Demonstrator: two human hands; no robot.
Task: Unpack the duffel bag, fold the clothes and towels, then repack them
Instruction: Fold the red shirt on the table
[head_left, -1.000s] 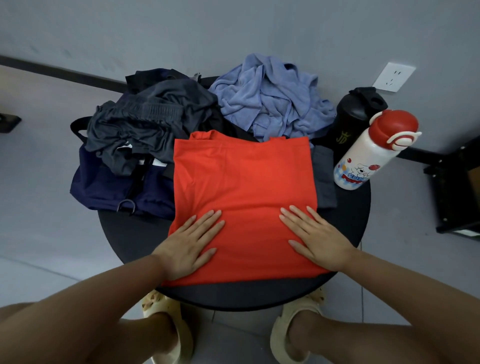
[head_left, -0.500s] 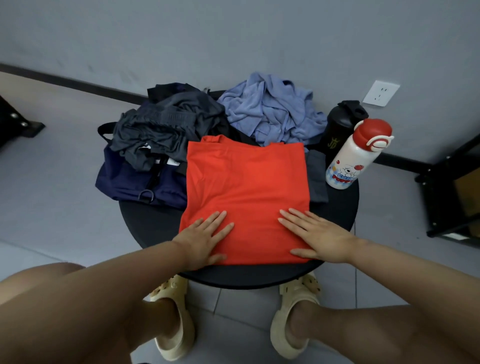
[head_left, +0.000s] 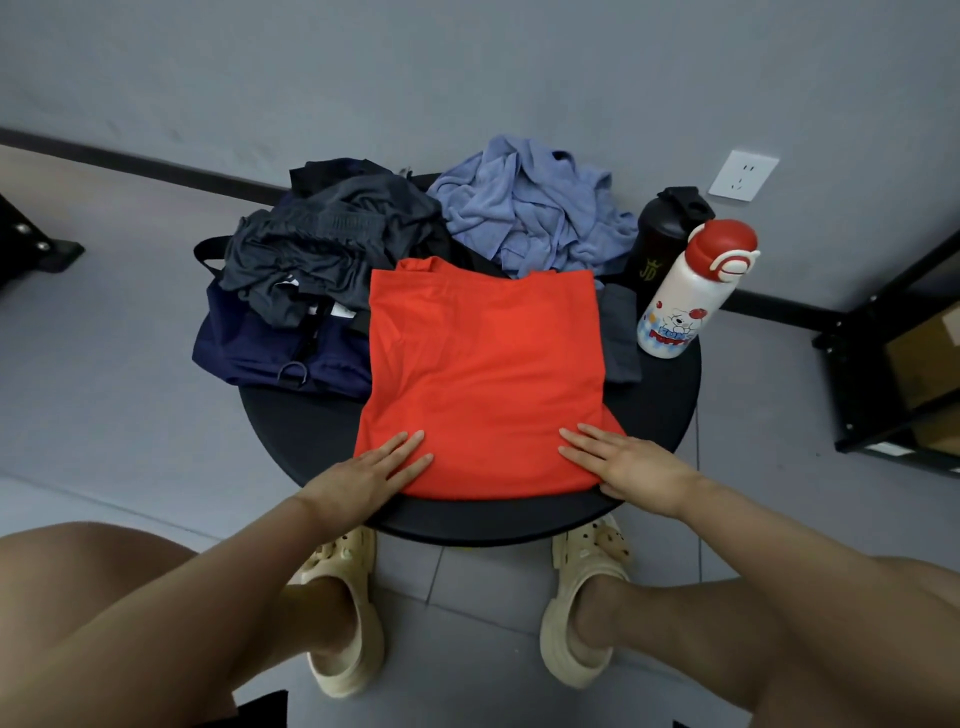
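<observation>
A red T-shirt (head_left: 485, 374), folded into a rectangle, lies flat on the round black table (head_left: 660, 410). My left hand (head_left: 374, 475) rests flat on the shirt's near left corner, fingers straight. My right hand (head_left: 631, 465) lies flat on its near right corner. A navy duffel bag (head_left: 270, 348) sits at the table's left, with crumpled dark grey clothes (head_left: 327, 244) heaped on it. A rumpled blue towel (head_left: 530, 208) lies at the back. A folded dark grey piece (head_left: 618, 338) shows under the shirt's right edge.
A white bottle with a red cap (head_left: 685, 291) and a black bottle (head_left: 665, 228) stand at the table's right. A black shelf with boxes (head_left: 904, 364) is on the floor to the right. A wall socket (head_left: 743, 175) sits behind. My feet in cream clogs are under the table.
Both hands have slid toward me along the red shirt, from its middle to its near edge. The camera has pulled back and higher.
</observation>
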